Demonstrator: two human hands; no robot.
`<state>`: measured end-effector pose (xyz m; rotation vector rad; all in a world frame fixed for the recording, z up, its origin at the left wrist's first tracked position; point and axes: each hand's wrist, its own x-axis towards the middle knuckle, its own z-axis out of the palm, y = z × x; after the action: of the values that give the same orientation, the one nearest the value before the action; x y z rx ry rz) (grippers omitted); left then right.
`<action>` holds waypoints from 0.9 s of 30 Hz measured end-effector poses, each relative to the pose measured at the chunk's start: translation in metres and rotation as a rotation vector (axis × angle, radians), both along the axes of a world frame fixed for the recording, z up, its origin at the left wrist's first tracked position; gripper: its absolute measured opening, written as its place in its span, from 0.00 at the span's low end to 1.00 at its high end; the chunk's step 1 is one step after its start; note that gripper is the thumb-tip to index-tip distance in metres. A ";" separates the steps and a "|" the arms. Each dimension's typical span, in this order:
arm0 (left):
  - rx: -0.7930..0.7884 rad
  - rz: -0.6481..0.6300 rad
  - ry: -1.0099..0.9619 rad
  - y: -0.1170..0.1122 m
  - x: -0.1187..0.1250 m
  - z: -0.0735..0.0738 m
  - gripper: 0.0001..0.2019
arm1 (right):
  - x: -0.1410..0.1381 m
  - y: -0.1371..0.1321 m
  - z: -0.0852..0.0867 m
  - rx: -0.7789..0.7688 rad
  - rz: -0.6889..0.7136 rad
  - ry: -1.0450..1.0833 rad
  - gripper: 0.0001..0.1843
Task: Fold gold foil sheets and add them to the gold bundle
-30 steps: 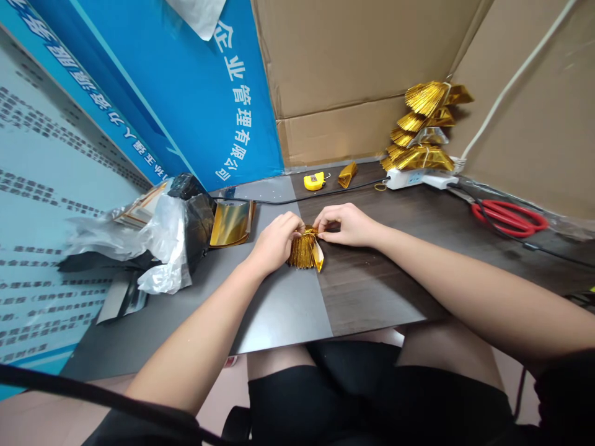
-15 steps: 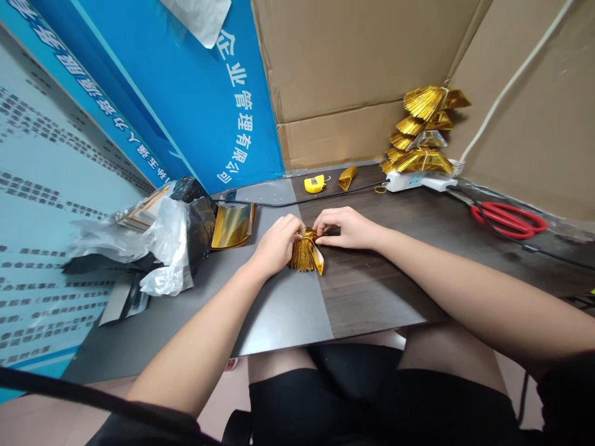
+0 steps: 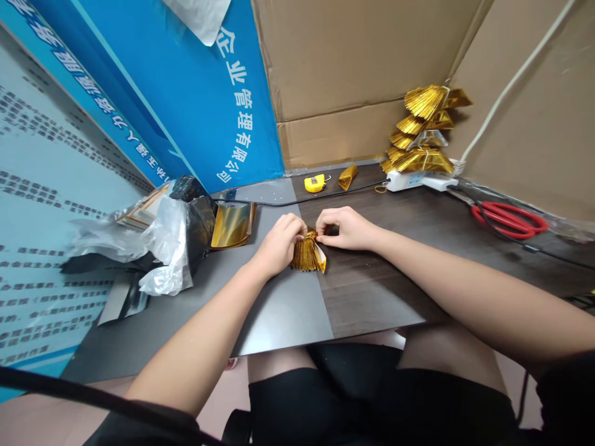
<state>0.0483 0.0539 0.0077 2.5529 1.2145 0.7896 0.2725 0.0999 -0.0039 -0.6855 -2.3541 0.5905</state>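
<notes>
A pleated bundle of gold foil paper [image 3: 307, 254] lies on the table in front of me, fanned out toward my body and gathered at its far end. A thin band seems to cross the gathered part. My left hand [image 3: 282, 241] is closed on the bundle's left side, thumb and fingers pinched at the gathered end. From the right, my right hand [image 3: 346, 229] pinches the same gathered end with thumb and forefinger. Fingertips hide part of the band. A pale inner face of the foil shows at the bundle's right edge.
Gold sheets [image 3: 232, 225] lie left, beside a crumpled plastic bag [image 3: 171, 248]. At the back are a yellow tape measure [image 3: 315, 183], a folded gold piece [image 3: 348, 177] and a black cable. Stacked gold fans [image 3: 421, 133], a power strip [image 3: 404, 180] and red-handled scissors [image 3: 509, 220] are right.
The gold bundle has shifted very slightly to the right, and my right hand has moved a little with it. Both hands keep their pinch at the gathered end.
</notes>
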 end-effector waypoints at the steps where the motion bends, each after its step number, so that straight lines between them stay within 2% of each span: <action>1: -0.011 0.001 -0.009 0.000 0.000 0.000 0.10 | 0.000 0.000 0.000 -0.008 -0.011 -0.001 0.04; 7: -0.057 0.055 -0.060 0.001 -0.001 -0.001 0.09 | 0.002 0.002 -0.001 -0.039 -0.040 -0.012 0.03; 14: -0.043 0.007 -0.098 0.003 -0.002 -0.004 0.09 | 0.005 0.007 -0.002 -0.058 -0.037 -0.025 0.04; 24: -0.057 0.027 -0.077 0.002 -0.001 -0.003 0.09 | 0.005 0.005 0.001 -0.050 0.011 -0.040 0.03; 27: -0.056 0.029 -0.071 0.001 0.000 -0.001 0.09 | 0.001 -0.004 0.005 0.018 0.022 -0.042 0.10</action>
<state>0.0479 0.0552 0.0064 2.4464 1.2370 0.8335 0.2731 0.0963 0.0010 -0.6704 -2.4062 0.5687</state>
